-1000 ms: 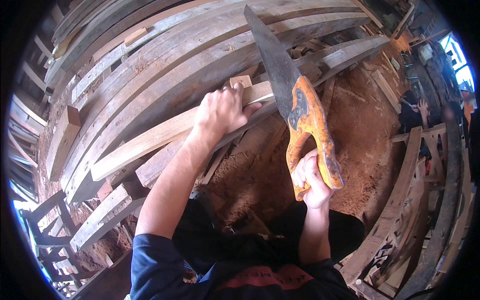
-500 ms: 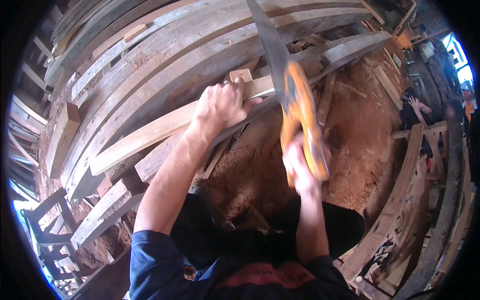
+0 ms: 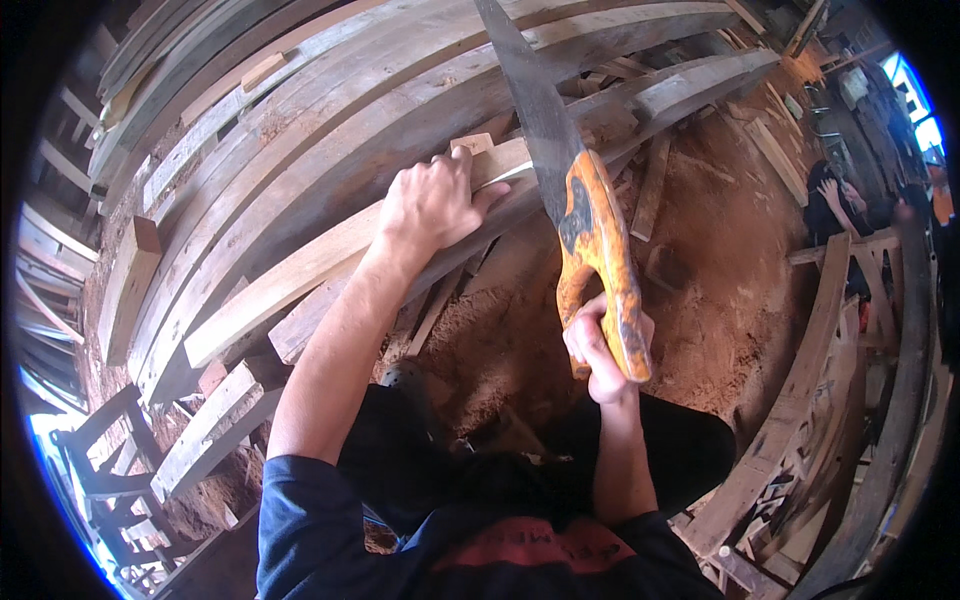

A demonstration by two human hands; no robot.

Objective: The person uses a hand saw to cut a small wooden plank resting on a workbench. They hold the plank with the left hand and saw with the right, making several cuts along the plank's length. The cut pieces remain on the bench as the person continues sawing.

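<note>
Handsaw (image 3: 560, 165) now farther back, nearer the person (image 3: 500, 545)

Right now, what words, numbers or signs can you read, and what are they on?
Shirt: dark letters on the red patch, partly unclear; I won't copy them out.
Saw: no words I can read.
Wood under the left hand: none I can read.

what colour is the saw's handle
The saw handle is yellow-orange with dark patches, best seen in the head view.
</note>
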